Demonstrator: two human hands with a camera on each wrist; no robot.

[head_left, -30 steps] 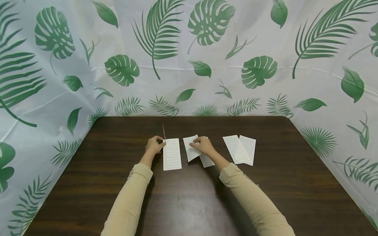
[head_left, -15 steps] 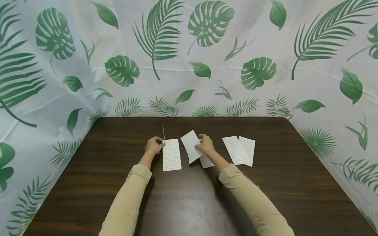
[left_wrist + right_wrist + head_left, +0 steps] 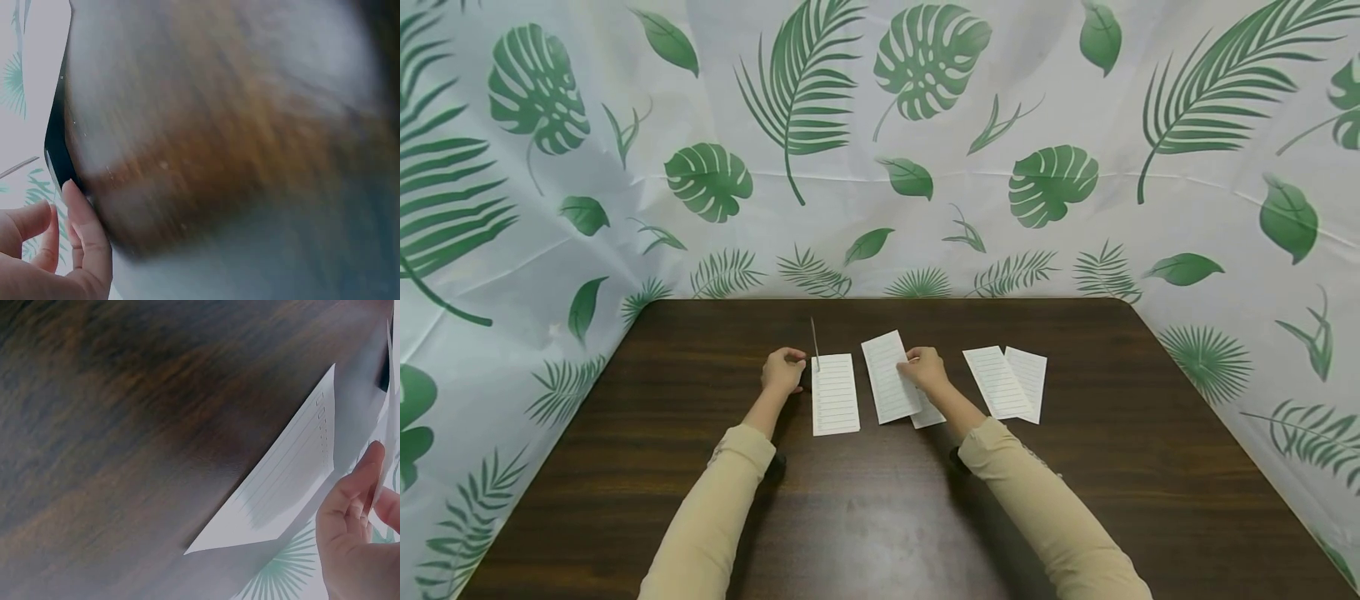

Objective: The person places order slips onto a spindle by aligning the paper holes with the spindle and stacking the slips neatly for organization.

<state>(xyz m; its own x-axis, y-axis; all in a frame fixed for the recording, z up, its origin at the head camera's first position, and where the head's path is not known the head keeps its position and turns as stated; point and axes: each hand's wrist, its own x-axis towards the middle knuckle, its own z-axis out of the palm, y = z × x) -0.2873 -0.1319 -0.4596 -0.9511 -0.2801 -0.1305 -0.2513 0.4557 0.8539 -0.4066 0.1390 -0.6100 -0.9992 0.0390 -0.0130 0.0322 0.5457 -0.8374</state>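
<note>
White lined paper slip (image 3: 891, 377) sits mid-counter, right hand (image 3: 925, 370) pinching its right edge, grip closed on it. Second slip (image 3: 928, 412) peeks out underneath, touching. Left hand (image 3: 783, 371) at far-left corner of another lined slip (image 3: 835, 394), fingers curled; thin upright spike (image 3: 813, 340) just beside it, can't tell if grip's actually holding it. Two overlapping slips (image 3: 1009, 382) further right. All on dark wood counter (image 3: 880, 517).

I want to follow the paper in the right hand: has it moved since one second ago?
Yes. The lined slip held by the right hand has swung flatter and straighter, its near end closer to the slip lying by the left hand.
</note>
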